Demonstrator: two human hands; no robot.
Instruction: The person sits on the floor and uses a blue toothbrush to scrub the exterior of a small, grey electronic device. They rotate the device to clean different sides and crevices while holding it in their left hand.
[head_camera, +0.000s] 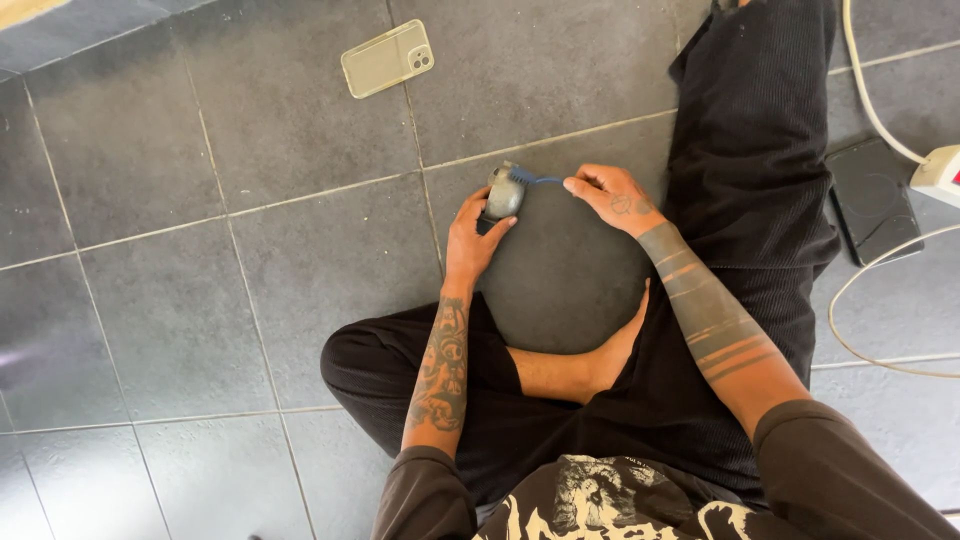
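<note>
Cradled in the closed left hand, what seems a grey hair clipper is held steady while a small blue brush, pinched by the right hand, is worked across its head.

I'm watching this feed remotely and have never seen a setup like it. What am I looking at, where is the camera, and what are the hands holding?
There is no machine here. The single picture comes from a camera worn on a person's head, looking down at their own lap and hands. The person sits on a grey tiled floor with one leg folded and one stretched out. The left hand grips a small grey hair clipper. The right hand pinches a small blue brush whose bristles are at the clipper's head. On the floor lie a phone in a clear case, a dark flat device and a white cable running to a white plug block.
</note>
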